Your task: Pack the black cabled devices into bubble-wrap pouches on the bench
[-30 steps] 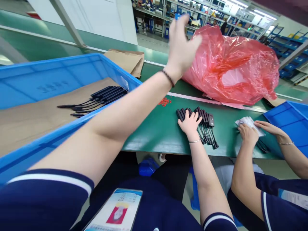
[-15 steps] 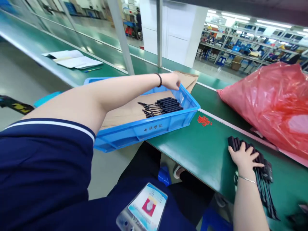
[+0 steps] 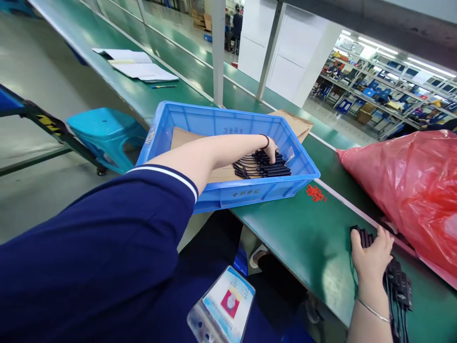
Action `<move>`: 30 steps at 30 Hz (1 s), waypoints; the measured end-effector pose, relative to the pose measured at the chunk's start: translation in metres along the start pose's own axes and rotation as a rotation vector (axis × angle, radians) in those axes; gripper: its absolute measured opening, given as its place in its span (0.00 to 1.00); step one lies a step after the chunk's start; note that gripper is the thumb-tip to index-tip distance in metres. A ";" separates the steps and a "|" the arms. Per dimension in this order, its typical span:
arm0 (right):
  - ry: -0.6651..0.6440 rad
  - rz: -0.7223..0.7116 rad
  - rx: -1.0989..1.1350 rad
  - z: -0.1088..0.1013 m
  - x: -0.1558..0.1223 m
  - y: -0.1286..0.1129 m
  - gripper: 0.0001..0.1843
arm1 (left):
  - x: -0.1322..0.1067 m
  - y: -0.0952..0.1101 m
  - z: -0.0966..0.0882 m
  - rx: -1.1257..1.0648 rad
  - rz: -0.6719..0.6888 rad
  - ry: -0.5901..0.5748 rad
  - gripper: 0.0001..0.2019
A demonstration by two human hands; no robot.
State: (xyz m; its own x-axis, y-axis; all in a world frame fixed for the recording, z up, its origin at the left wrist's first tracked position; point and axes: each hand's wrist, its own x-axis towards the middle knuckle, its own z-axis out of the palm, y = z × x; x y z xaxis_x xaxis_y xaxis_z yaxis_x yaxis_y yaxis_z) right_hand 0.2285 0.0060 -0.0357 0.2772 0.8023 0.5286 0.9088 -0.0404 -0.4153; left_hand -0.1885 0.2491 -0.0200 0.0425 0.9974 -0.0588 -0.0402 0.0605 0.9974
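Observation:
My left hand point(image 3: 271, 148) reaches into the blue plastic crate point(image 3: 210, 194), fingers bent down and closed on the black cabled units point(image 3: 274, 167). These slim black bars lie side by side on brown cardboard, leads pointing left; the fingertips are partly hidden. At the right, my right hand point(image 3: 371, 250) is open, thumb and fingers spread over a row of black blocks with cables point(image 3: 399, 285) on the green bench. It covers part of that row, so contact is hard to judge.
Small red pieces point(image 3: 315, 193) lie on the green bench point(image 3: 285, 233) beside the crate. A large red plastic bag point(image 3: 417, 186) bulges behind my right hand. Open papers point(image 3: 146, 71) and a pen point(image 3: 164, 86) lie at left, near a turquoise stool point(image 3: 103, 126). Metal posts point(image 3: 218, 52) rise behind the crate.
My left hand has gone from the crate's far side down onto the black units. My right hand has lifted somewhat from the row of blocks. The view has shifted left.

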 end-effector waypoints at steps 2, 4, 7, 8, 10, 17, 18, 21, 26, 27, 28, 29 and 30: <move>-0.005 -0.064 0.039 -0.004 -0.009 -0.012 0.45 | 0.000 0.002 0.003 0.087 -0.078 0.000 0.14; -0.005 -0.101 0.068 -0.006 -0.018 -0.020 0.43 | -0.003 0.004 0.005 0.171 -0.114 -0.009 0.16; -0.009 -0.137 0.118 -0.004 -0.030 -0.027 0.40 | -0.012 0.002 0.008 0.249 -0.097 -0.001 0.13; -0.011 -0.146 0.136 -0.003 -0.033 -0.029 0.40 | -0.016 0.001 0.009 0.272 -0.082 0.006 0.12; -0.015 -0.159 0.167 -0.001 -0.040 -0.031 0.40 | -0.023 -0.002 0.009 0.320 -0.048 0.019 0.11; -0.051 -0.150 0.227 -0.002 -0.050 -0.027 0.37 | -0.038 0.043 -0.020 0.438 0.226 0.085 0.29; -0.048 -0.138 0.249 -0.002 -0.051 -0.027 0.35 | -0.039 0.058 -0.024 0.431 0.318 0.116 0.34; -0.053 -0.120 0.338 0.003 -0.051 -0.034 0.32 | -0.046 0.108 -0.021 0.267 0.560 0.206 0.39; -0.088 -0.146 0.540 0.003 -0.051 -0.068 0.29 | -0.079 0.178 0.036 -0.224 0.585 0.036 0.25; -0.093 -0.133 0.609 0.000 -0.049 -0.076 0.28 | -0.089 0.185 0.055 -0.283 0.583 -0.039 0.22; -0.095 -0.112 0.691 -0.005 -0.047 -0.083 0.27 | -0.099 0.189 0.074 -0.327 0.576 -0.118 0.19; -0.096 -0.089 0.778 -0.010 -0.045 -0.091 0.27 | -0.111 0.190 0.095 -0.363 0.563 -0.196 0.18; -0.087 -0.068 0.860 -0.017 -0.041 -0.098 0.26 | -0.123 0.187 0.116 -0.397 0.545 -0.271 0.18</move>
State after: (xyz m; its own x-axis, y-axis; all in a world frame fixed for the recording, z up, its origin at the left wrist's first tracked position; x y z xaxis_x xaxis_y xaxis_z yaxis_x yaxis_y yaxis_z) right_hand 0.1337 -0.0329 -0.0045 0.1740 0.8307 0.5289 0.3615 0.4457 -0.8190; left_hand -0.0850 0.1327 0.1785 0.1567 0.8481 0.5061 -0.4832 -0.3811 0.7882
